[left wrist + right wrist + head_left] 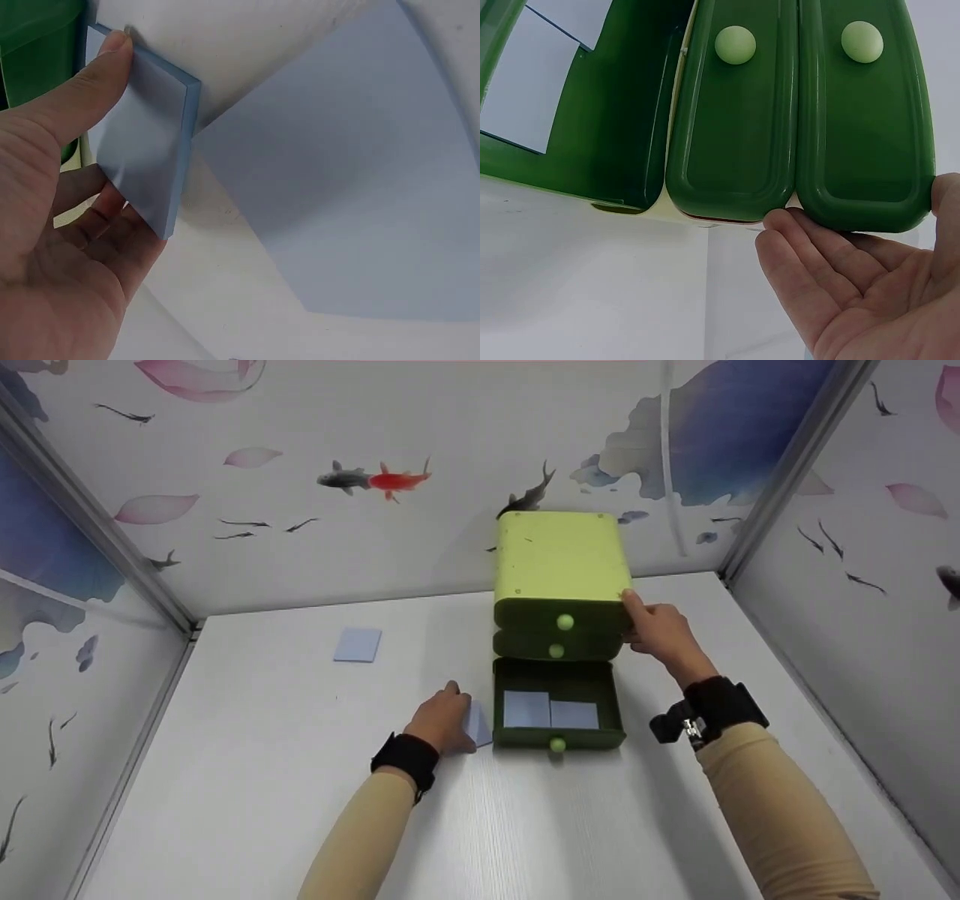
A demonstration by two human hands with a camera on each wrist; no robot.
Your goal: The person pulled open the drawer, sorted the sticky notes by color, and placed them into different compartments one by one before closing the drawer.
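My left hand (pixel 442 720) pinches a light blue square sticky-note pad (pixel 142 127) by its edges, thumb on one side and fingers on the other. The held pad stands tilted, just left of the pulled-out bottom drawer (pixel 556 741). Another blue pad (pixel 337 172) lies flat on the table in the left wrist view. Two similar pads (pixel 526 709) sit side by side inside that drawer. With thumb at the upper front corner and fingers along the side, my right hand (pixel 664 634) holds the green drawer cabinet (pixel 562 555). Its two upper drawers (pixel 731 127) are closed.
A loose blue pad (pixel 358 645) lies on the white table (pixel 262 750), farther back and left. Walls printed with fish and petals (pixel 375 540) enclose the table at the back and both sides. The cabinet stands near the back wall.
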